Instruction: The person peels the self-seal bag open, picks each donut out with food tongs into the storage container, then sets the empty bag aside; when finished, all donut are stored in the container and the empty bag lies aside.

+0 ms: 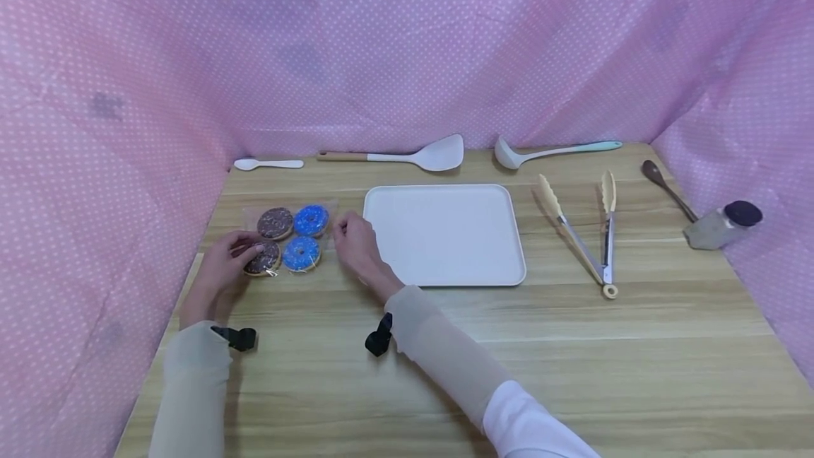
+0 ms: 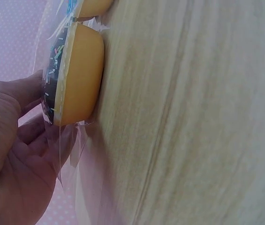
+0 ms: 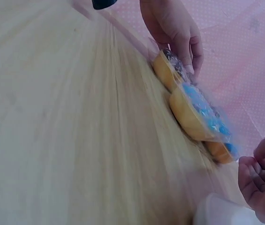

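A clear plastic bag of doughnuts [image 1: 302, 254] lies at the left of the table, with brown-topped and blue-topped ones showing through the film. My left hand [image 1: 224, 266] grips its left side, thumb over the front brown doughnut [image 2: 55, 75] and the other fingers round the bag's edge. At the right edge of the bag is my right hand [image 1: 359, 246], fingers curled in toward the thumb. In the right wrist view its fingertips [image 3: 247, 171] are close beside the film, and nothing shows between them. A white tray [image 1: 445, 235] sits just right of that hand.
Along the back lie a small white spoon [image 1: 270, 164], a spatula [image 1: 439, 154] and a ladle [image 1: 509, 155]. Tongs [image 1: 608, 249], spread apart, lie right of the tray. A dark wooden spoon [image 1: 668, 188] and a black-lidded jar [image 1: 715, 228] are at the right edge. Pink dotted cloth [image 1: 394, 55] surrounds the table.
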Motion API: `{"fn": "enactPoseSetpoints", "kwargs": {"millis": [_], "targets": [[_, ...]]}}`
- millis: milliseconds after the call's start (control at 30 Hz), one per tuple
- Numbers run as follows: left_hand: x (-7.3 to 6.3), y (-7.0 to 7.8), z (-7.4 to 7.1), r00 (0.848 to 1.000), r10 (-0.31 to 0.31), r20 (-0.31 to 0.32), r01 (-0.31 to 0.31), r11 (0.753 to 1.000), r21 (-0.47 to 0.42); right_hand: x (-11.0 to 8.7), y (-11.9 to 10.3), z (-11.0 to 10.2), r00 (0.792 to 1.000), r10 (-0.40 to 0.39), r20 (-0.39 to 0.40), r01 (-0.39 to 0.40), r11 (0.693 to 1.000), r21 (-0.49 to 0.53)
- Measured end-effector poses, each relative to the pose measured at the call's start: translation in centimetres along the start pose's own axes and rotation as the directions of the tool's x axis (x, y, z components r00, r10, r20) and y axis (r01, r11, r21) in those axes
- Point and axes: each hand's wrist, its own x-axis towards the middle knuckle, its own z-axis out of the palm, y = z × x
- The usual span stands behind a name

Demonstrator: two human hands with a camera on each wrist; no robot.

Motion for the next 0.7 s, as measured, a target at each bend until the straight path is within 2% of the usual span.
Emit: {"fn": "enactPoseSetpoints", "kwargs": {"millis": [133, 233, 333, 500, 700], "targets": [[-0.2, 0.0, -0.3, 1.000, -0.012, 0.015, 0.012, 1.000, -0.004, 0.4, -0.3, 0.2, 0.999, 0.019, 0.042, -0.021, 0.999, 0.049], [-0.2, -0.1, -0.2, 1.000, -0.013, 0.018, 0.013, 1.000, -0.015, 0.8, -0.6, 0.9, 0.997, -0.007, 0.076, 0.006, 1.000, 0.014], [-0.2, -0.3, 0.0, 1.000, -0.010, 0.019, 0.010, 0.999, -0.032, 1.2, -0.7, 1.6, 0.995, -0.031, 0.098, 0.039, 0.997, -0.073], [0.1, -0.3, 0.2, 1.000, -0.008, 0.015, 0.008, 0.999, -0.047, 1.7, -0.8, 2.0, 0.996, -0.026, 0.087, 0.039, 0.987, -0.154], [0.0, -0.2, 0.0, 1.000, -0.023, 0.010, 0.024, 0.999, -0.036, 2.2, -0.4, 1.9, 0.997, -0.035, 0.076, 0.043, 0.993, -0.107]]}}
